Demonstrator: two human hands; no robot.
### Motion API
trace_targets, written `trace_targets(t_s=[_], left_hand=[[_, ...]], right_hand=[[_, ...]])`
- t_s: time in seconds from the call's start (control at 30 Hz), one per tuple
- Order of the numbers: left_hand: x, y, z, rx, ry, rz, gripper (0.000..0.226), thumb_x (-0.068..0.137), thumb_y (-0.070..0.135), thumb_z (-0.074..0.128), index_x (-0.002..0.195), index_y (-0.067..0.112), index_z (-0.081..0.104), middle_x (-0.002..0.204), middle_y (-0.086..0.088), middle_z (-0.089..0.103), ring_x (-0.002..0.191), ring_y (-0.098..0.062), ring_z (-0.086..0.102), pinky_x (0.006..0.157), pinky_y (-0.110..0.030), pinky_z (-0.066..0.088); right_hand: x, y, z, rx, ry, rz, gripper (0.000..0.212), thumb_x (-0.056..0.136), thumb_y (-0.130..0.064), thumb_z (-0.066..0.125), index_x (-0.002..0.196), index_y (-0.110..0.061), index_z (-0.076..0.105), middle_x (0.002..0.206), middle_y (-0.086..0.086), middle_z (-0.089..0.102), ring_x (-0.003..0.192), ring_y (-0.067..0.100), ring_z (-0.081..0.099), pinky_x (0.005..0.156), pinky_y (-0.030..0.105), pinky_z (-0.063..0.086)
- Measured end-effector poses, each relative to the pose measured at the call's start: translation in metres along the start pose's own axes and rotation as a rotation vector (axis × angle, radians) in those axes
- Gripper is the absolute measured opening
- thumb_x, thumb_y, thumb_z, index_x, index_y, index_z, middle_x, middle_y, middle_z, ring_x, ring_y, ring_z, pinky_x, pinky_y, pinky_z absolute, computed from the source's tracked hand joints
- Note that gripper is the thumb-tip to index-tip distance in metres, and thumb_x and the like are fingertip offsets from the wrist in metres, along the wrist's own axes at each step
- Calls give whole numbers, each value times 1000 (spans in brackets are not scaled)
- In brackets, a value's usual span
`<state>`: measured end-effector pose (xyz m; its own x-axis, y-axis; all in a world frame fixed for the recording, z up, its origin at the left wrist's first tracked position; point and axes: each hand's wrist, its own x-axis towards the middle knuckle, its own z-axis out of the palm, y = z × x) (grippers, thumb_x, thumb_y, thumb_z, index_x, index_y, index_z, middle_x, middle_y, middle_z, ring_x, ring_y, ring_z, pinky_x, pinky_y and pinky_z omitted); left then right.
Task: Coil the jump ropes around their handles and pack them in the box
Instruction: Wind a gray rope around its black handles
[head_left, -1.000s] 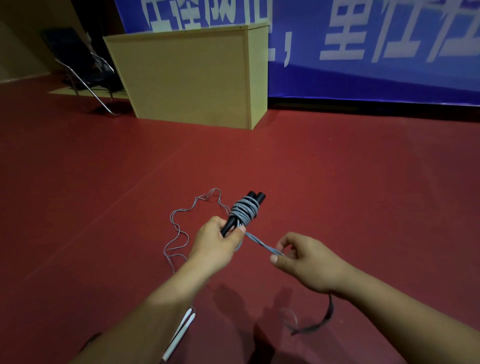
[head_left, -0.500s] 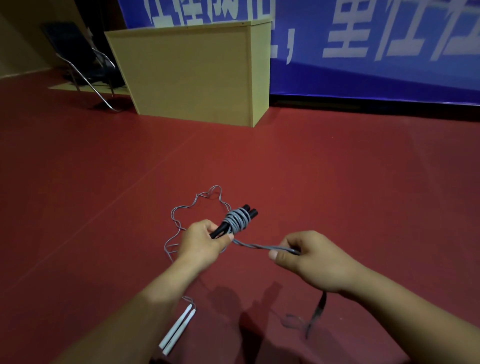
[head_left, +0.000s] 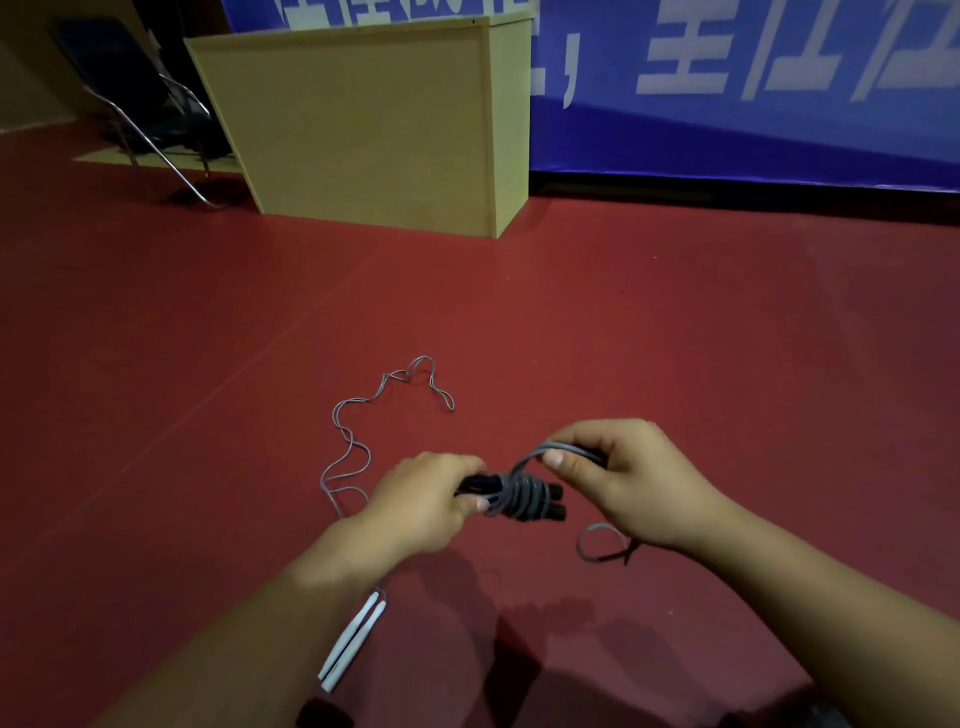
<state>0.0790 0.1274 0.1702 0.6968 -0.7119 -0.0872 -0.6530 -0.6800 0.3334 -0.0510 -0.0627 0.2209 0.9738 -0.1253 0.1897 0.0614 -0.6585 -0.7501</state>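
Black-handled jump rope (head_left: 519, 496), wrap in progress, held above the red floor (head_left: 208, 364) at near centre.

Change: the right hand (head_left: 618, 483) has carried the grey cord from low right up and over the paired handles, which now lie level rather than tilted; one more turn is going on, and judged by the short tail loop (head_left: 597, 543) under the right wrist, coiling is nearly done. Left hand (head_left: 426, 499): fingers curled round the handle ends. Right hand: thumb and fingers pinching the cord. Second rope (head_left: 358, 441) lies loose on the floor to the left, its white handles (head_left: 353, 642) near, uncoiled. Far: wooden cabinet (head_left: 374, 119). No packing box identifiable; the handles' left ends are hidden in the fist.
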Motion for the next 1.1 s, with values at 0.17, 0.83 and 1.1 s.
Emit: trace_targets(t_s=[0.17,0.83,1.1], left_hand=[[-8,21,-2,63,-183,157,17,87,36,63,101,30,55,92,4,67,94,-29,62,79,-40,50],[-27,54,-25,-835,-293,360,7,87,12,62,90,17,58,75,1,52,68,-8,44,63,-23,37],[-23,53,-24,-1032,-90,328,12,91,19,58,93,8,52,65,9,49,60,-8,41,58,-25,35]], right_hand=[[2,12,-9,-331,44,-79,15,93,-38,60,98,-29,71,82,-10,67,78,11,62,68,32,48],[17,55,-22,56,-154,375,22,83,-17,76,96,-10,60,63,-1,57,46,0,47,47,12,38],[8,47,-8,-75,-204,85,18,90,-8,64,97,-23,58,87,-21,55,83,-24,52,77,2,39]])
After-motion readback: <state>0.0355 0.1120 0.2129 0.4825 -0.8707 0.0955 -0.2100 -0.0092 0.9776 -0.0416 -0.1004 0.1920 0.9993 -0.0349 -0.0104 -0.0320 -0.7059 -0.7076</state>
